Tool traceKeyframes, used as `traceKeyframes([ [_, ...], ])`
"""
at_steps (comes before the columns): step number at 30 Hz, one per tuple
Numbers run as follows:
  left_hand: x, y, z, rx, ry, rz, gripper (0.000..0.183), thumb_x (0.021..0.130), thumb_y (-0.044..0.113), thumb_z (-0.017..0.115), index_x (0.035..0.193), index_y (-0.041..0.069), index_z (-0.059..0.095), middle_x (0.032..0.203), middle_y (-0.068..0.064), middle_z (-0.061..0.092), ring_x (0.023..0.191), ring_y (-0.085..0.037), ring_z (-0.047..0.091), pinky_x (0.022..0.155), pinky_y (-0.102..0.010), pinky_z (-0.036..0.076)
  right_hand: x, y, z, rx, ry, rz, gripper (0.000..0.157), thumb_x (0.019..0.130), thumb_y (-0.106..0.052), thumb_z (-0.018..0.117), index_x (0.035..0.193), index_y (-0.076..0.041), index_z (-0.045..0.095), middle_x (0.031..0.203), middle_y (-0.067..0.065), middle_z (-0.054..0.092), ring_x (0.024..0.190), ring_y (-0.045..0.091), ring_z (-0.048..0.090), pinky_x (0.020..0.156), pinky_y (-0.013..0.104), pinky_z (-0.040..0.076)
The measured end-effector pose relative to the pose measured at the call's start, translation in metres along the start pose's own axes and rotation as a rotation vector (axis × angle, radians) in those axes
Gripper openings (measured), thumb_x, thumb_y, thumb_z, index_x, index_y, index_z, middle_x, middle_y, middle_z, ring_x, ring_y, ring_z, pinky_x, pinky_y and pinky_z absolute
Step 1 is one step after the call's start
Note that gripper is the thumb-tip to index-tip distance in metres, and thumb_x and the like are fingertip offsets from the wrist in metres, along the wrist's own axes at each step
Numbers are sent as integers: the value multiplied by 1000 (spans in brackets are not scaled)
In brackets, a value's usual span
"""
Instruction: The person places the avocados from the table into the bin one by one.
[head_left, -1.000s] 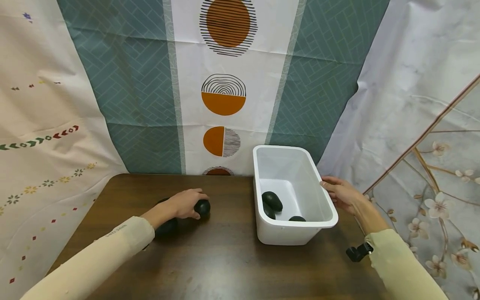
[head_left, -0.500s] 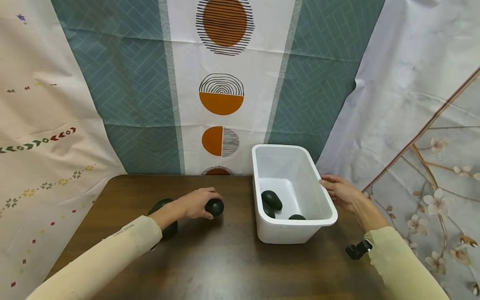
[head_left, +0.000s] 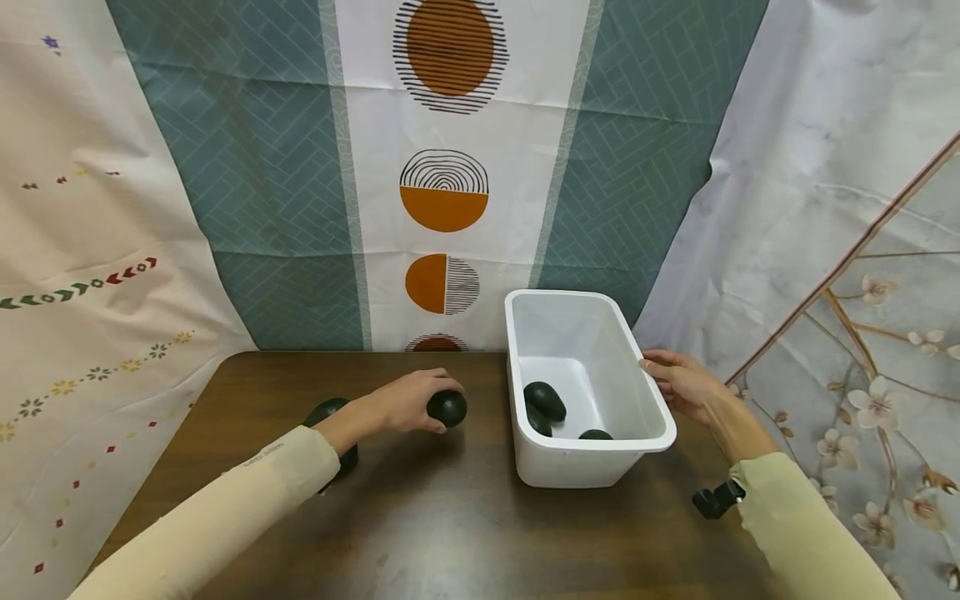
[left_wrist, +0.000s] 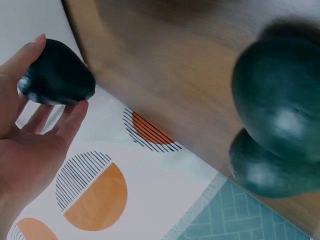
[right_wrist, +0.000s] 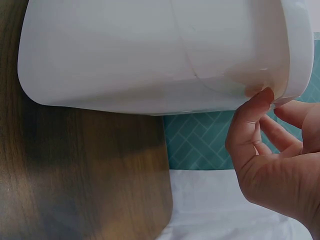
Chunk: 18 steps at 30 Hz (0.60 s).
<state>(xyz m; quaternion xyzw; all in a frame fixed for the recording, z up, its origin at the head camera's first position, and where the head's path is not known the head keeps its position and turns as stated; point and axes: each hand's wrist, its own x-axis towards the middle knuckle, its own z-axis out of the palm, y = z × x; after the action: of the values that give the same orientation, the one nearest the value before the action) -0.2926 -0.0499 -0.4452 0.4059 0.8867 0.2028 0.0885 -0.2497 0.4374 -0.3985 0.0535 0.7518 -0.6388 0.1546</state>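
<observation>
My left hand [head_left: 414, 400] holds a dark green avocado [head_left: 447, 408] between thumb and fingers, above the table left of the white bin [head_left: 592, 462]. In the left wrist view the held avocado [left_wrist: 57, 75] looks glossy and pear-shaped. Two more avocados, one nearer [left_wrist: 280, 95] and one beside it [left_wrist: 265, 172], lie on the table; the left forearm partly covers them in the head view. My right hand [head_left: 682, 385] pinches the bin's right rim, thumb at the lip and a bent finger against the outer wall [right_wrist: 125, 60].
Inside the bin, several avocados [head_left: 545, 402] lie toward the near end. A brown wooden table [head_left: 450, 533] carries everything, its back edge meeting a patterned cloth [head_left: 292, 208]. A floral cloth [head_left: 840, 350] hangs to the right. A small black device [head_left: 718, 500] sits at the right wrist.
The left hand has carried its avocado rightward, toward the bin, uncovering more of the avocados behind the forearm. The right hand and the bin have stayed in place.
</observation>
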Motion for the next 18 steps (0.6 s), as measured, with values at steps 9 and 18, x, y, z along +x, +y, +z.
traceKeyframes([
  [9,12,10,2,-150,64,43,62,87,27,90,142,17,64,132,-1,63,116,-21,61,99,-43,56,0,2,1,11,4,-1,57,111,-24,58,157,3,36,108,-3,74,96,14,73,82,35,60],
  [18,19,23,-16,-314,118,45,65,85,23,92,142,13,64,132,-5,62,118,-27,62,99,-44,58,0,2,1,7,10,-8,61,111,-25,58,158,4,33,108,-4,74,96,13,73,82,34,60],
])
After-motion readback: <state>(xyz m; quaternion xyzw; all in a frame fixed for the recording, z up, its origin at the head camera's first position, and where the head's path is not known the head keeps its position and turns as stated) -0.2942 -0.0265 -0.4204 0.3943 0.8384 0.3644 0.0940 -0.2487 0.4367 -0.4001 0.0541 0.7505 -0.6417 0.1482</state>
